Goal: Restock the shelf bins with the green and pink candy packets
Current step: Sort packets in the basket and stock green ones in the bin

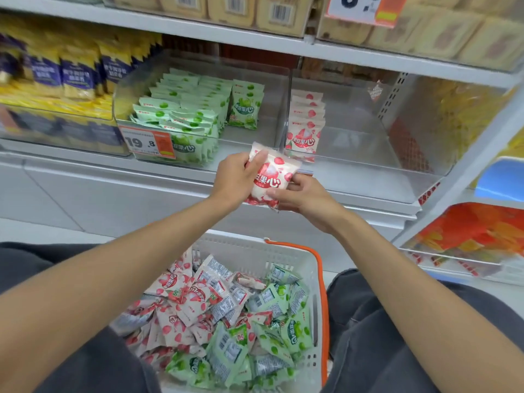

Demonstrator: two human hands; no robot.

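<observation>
The right bin (354, 117) has lots of open room: only one row of pink packets (304, 123) stands along its left wall. The left bin (276, 89) is almost full of green packets (184, 109) in rows, with a small gap at its front right corner. The two bins sit side by side on the white shelf (85, 168). I hold one pink candy packet (270, 177) just in front of the bins, near where they meet. My left hand (235, 177) pinches its top corner and my right hand (303, 194) grips its bottom edge. Below my arms, the white basket (255, 248) with an orange handle (323, 293) holds a heap: loose pink packets (181, 310) mostly left, loose green packets (278, 333) mostly right. The bins are see-through plastic with smooth walls. The basket has small holes in its sides. The packets are shiny, puffy little pillows. An orange and white price tag (149, 141) sticks on the left bin's front.
</observation>
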